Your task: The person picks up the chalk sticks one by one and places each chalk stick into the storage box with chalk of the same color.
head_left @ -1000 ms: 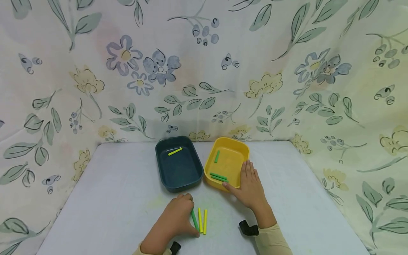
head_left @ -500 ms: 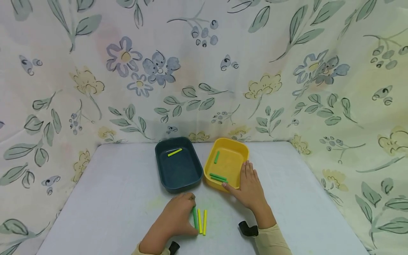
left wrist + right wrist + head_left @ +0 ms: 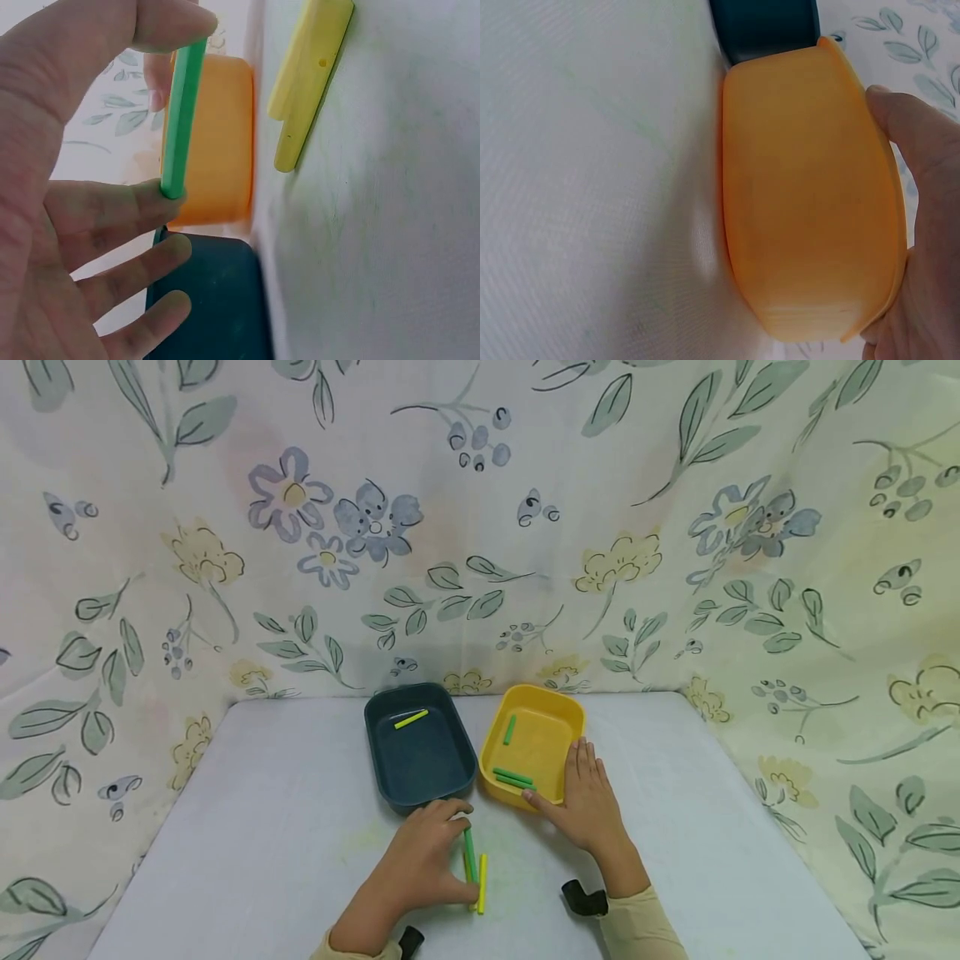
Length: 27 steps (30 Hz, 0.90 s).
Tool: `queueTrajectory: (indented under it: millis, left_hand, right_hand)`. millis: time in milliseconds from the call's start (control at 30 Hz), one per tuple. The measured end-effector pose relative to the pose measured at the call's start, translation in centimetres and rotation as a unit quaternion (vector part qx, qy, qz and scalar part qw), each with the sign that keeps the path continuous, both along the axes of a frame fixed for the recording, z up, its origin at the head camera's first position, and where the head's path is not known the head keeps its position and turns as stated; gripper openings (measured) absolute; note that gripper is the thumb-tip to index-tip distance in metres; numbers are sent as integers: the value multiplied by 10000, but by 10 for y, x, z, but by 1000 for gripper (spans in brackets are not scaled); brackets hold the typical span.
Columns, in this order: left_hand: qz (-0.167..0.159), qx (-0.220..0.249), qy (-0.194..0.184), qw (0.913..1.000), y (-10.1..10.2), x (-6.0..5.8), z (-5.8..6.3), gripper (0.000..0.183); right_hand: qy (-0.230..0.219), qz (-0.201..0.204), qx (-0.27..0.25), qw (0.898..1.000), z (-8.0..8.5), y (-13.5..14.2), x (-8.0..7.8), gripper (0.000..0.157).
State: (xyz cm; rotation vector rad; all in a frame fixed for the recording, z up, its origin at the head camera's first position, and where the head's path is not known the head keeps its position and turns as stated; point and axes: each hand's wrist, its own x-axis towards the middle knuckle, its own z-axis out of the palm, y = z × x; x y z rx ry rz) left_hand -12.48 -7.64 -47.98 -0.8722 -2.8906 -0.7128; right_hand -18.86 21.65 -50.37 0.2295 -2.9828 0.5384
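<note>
Up and to the right has gone one green stick (image 3: 470, 853), carried by the left hand (image 3: 420, 862). Half a second ago it lay left of the two loose yellow sticks (image 3: 482, 885); seen from the head, it now crosses above the nearer one. From the left wrist I see a clear gap between it and the tabletop (image 3: 262, 827).

The left fingers are clamped on it end to end, thumb at the near end and a fingertip at the far end, the others spread. To me that says the picking up is done and the setting down is not. Both loose sticks stay put, one below the held stick, the other just right of the thumb.

Meanwhile the right hand (image 3: 592, 810) has hardly stirred. Its fingers lie straight along the side of the yellow tray (image 3: 542, 747), thumb spread to the near edge, seemingly to steady it. Three green sticks (image 3: 514, 775) lie inside, left of those fingers.

Beyond the left fingertips stands the dark tray (image 3: 423, 768), a single yellow stick (image 3: 411, 719) towards its far end. Whether those fingertips brush its near edge, I cannot tell.
</note>
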Motion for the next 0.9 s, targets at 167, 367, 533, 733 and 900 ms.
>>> queueTrajectory:
  millis: [167,367,533,733,900]
  left_hand:
    - [75,175,223,9996,1,-1,-1,73]
    - [103,433,483,9978,2,-3,1,72]
    - [81,612,686,9957,5,-5,3,74]
    - [60,750,986,9923,7,-12,7,76]
    - [134,711,1071,9916,6,-20,12,76]
  right_hand:
    - [-6,0,-4,10000,-1,0,0,129]
    - [32,2,19,10000,0,0,0,129]
    - [53,3,1,10000,0,0,0,128]
    - [37,-4,13,10000,-1,0,0,129]
    - [31,7,21,10000,0,0,0,128]
